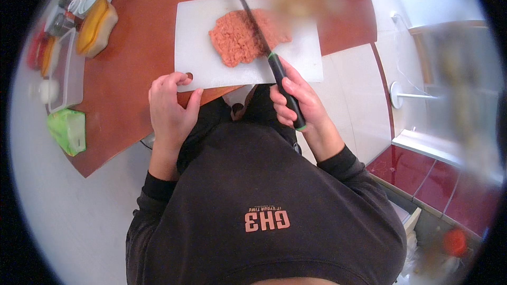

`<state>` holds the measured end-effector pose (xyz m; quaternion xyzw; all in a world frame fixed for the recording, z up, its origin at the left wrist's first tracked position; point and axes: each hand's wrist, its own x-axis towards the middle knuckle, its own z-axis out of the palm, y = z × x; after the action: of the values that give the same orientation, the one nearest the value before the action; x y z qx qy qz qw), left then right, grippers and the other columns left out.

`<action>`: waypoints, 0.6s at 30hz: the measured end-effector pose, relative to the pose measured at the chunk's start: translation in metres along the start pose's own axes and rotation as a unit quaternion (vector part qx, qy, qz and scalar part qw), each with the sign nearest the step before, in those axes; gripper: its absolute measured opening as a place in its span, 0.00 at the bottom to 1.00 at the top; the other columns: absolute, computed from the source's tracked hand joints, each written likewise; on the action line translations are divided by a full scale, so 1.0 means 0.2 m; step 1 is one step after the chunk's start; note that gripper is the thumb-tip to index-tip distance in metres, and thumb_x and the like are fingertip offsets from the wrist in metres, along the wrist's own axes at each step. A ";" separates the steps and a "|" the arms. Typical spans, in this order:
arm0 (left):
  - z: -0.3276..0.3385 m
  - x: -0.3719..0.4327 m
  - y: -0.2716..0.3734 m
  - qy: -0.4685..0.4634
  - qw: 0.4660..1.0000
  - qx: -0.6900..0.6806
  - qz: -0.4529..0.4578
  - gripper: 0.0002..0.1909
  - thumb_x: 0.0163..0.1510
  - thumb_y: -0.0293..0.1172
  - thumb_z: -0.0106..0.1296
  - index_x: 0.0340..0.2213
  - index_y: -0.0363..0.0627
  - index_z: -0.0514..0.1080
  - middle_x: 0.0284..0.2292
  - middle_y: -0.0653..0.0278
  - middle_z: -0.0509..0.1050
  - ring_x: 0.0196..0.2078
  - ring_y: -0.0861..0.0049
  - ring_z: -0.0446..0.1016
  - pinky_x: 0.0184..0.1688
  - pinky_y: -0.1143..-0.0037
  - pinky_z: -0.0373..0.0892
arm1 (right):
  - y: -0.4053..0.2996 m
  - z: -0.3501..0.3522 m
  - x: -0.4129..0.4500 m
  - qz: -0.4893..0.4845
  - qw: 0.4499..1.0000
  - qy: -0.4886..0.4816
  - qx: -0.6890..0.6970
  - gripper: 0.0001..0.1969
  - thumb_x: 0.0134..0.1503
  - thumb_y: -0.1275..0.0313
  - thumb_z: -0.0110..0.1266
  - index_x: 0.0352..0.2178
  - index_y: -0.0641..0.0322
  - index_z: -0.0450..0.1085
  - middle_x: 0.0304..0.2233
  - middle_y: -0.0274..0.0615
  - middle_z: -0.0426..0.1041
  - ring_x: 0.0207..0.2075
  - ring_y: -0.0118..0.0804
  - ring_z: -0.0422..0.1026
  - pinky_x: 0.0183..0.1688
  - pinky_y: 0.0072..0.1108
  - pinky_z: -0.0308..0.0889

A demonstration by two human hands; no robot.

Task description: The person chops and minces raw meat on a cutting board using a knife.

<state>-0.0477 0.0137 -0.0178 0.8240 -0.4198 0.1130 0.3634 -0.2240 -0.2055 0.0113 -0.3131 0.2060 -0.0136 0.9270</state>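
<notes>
A white plastic cutting board [194, 35] lies at the table's front edge, its near side jutting past the wood. On it is a flattened slab of raw minced meat [233, 37]. My right hand [305, 97] is closed around the black handle, with green ends, of a kitchen knife [286, 87]. The long dark blade passes diagonally over the meat, tip towards the far side; whether it touches the meat I cannot tell. With fingers by the handle hole and thumb at the front edge, my left hand [170, 97] grips the board's near left corner.
On the left of the brown table [134, 35] stand a yellow-and-clear food container [97, 27], an open clear plastic box [67, 71], several jars and a green packet [69, 130]. A blurred smudge covers the board's far right corner. Dark red drawer fronts [420, 174] are at lower right.
</notes>
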 end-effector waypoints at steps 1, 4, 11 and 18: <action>0.00 0.00 0.00 -0.009 1.000 0.006 -0.009 0.21 0.44 0.24 0.64 0.40 0.43 0.68 0.37 0.62 0.74 0.43 0.64 0.71 0.48 0.68 0.66 | -0.03 0.01 -0.02 0.006 1.000 -0.004 -0.015 0.32 0.66 0.65 0.46 0.67 0.40 0.43 0.24 0.36 0.62 0.11 0.22 0.56 0.12 0.15 0.56; 0.00 -0.01 -0.01 -0.008 1.000 0.009 -0.007 0.22 0.44 0.24 0.64 0.40 0.43 0.68 0.37 0.62 0.74 0.43 0.64 0.71 0.48 0.68 0.66 | -0.14 0.00 -0.05 -0.036 0.997 -0.071 -0.017 0.35 0.63 0.67 0.51 0.67 0.48 0.43 0.23 0.36 0.61 0.11 0.21 0.56 0.11 0.15 0.56; 0.01 0.00 -0.01 -0.002 1.000 0.010 -0.006 0.22 0.43 0.24 0.65 0.40 0.44 0.68 0.38 0.62 0.74 0.44 0.63 0.70 0.48 0.68 0.66 | -0.37 -0.17 -0.17 -0.116 0.949 0.031 -0.290 0.34 0.53 0.80 0.50 0.63 0.66 0.54 0.32 0.42 0.73 0.24 0.23 0.68 0.25 0.14 0.65; -0.01 0.00 0.00 -0.009 1.000 0.008 -0.025 0.23 0.44 0.28 0.65 0.42 0.46 0.68 0.39 0.66 0.74 0.46 0.66 0.70 0.50 0.66 0.63 | -0.52 -0.21 -0.17 -0.124 0.774 0.082 -0.616 0.32 0.50 0.80 0.47 0.60 0.62 0.62 0.33 0.34 0.72 0.32 0.22 0.68 0.36 0.17 0.66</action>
<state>-0.0474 0.0140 -0.0157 0.8380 -0.4015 0.0992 0.3559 -0.2609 -0.3089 0.0543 -0.8375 0.2051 -0.0248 0.5059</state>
